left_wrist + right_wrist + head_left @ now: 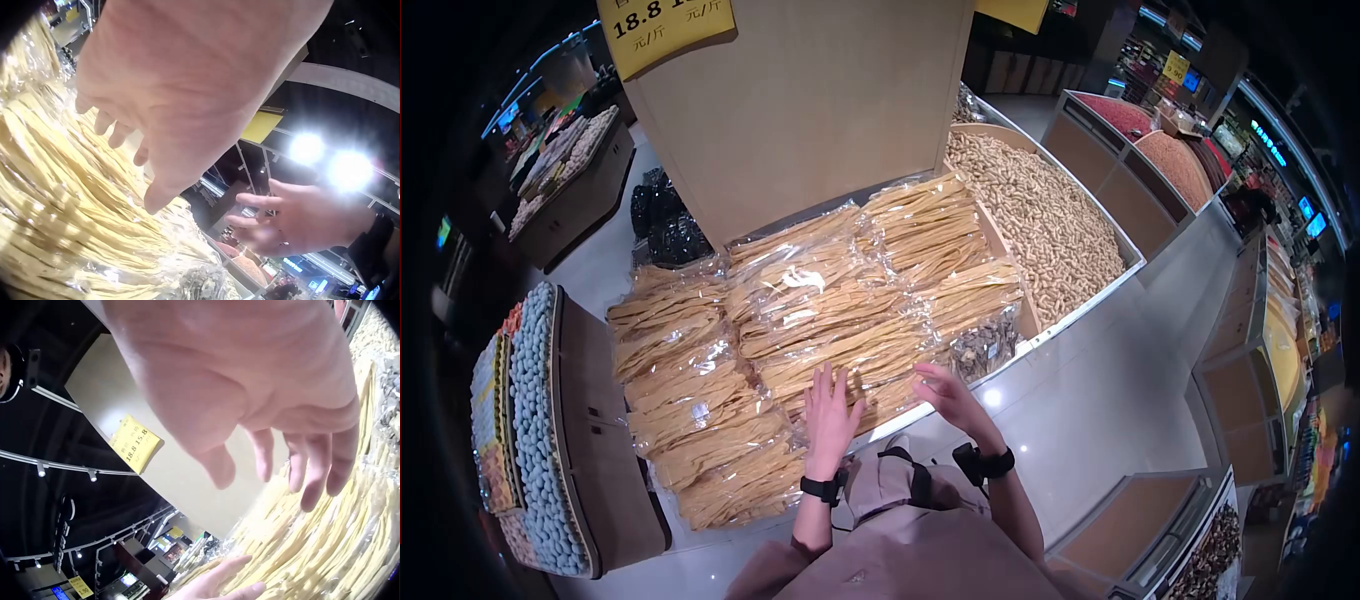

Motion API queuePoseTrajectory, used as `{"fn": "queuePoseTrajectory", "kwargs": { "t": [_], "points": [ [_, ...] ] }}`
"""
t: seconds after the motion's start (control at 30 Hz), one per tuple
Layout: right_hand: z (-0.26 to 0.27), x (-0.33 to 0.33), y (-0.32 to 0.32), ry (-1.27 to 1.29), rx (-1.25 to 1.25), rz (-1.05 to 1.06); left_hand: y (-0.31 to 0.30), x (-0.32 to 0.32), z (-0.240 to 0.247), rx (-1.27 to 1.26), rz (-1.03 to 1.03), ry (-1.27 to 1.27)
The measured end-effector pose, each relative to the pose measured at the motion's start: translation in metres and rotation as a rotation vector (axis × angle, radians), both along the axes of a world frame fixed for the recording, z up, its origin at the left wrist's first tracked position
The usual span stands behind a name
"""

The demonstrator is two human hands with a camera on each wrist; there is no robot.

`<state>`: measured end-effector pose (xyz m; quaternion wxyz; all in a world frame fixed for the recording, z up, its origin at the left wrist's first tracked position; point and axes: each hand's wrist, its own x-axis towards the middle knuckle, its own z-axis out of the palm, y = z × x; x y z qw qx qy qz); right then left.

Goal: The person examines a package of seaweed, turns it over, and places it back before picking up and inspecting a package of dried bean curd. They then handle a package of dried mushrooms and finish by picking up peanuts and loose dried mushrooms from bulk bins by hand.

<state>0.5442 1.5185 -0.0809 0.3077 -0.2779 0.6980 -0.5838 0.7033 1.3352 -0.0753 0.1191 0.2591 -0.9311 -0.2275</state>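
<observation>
Clear plastic bags of long yellow dried sticks [830, 330] cover a wide display stand. Over the bags near the front edge is my left hand [830, 420], fingers extended and holding nothing; whether the fingertips touch the plastic I cannot tell. My right hand [957, 402] is raised to the right of it, fingers apart and slightly bent, with nothing in it. In the left wrist view the left palm [181, 87] hangs beside the sticks [62, 187]. The right wrist view shows the right hand [250, 394] above more sticks [312, 550].
A bag of dark dried pieces [985, 348] lies at the stand's front right corner. Peanuts [1050, 220] fill a bin to the right. A beige panel [800, 120] with a yellow price sign [665, 30] rises behind. Another display [545, 430] stands at the left.
</observation>
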Motion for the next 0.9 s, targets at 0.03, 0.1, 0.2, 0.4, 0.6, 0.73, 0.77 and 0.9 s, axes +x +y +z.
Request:
{"fn": "queuePoseTrajectory", "kwargs": {
  "t": [0.03, 0.1, 0.2, 0.4, 0.6, 0.73, 0.77, 0.9],
  "points": [
    [-0.007, -0.003, 0.002, -0.018, 0.019, -0.004, -0.002, -0.005, -0.007, 0.019, -0.004, -0.018],
    [-0.021, -0.012, 0.006, -0.014, 0.173, -0.153, -0.008, -0.013, -0.023, -0.056, 0.042, -0.1],
    [-0.035, -0.018, 0.02, -0.113, 0.29, -0.138, -0.019, -0.017, -0.038, -0.078, 0.083, -0.168],
    [-0.032, -0.031, 0.001, -0.228, 0.28, -0.068, -0.023, -0.029, -0.024, -0.024, 0.125, -0.158],
    [-0.05, -0.057, -0.026, -0.1, 0.21, -0.057, -0.035, -0.05, -0.028, -0.065, 0.14, -0.153],
    [-0.046, -0.068, -0.033, -0.049, 0.169, -0.077, -0.046, -0.065, -0.03, -0.074, 0.16, -0.141],
    [-0.047, -0.07, -0.034, -0.084, 0.152, -0.085, -0.048, -0.068, -0.031, -0.026, 0.175, -0.153],
    [-0.049, -0.09, -0.042, -0.226, 0.064, -0.08, -0.054, -0.077, -0.039, -0.053, 0.162, -0.098]
  ]
}}
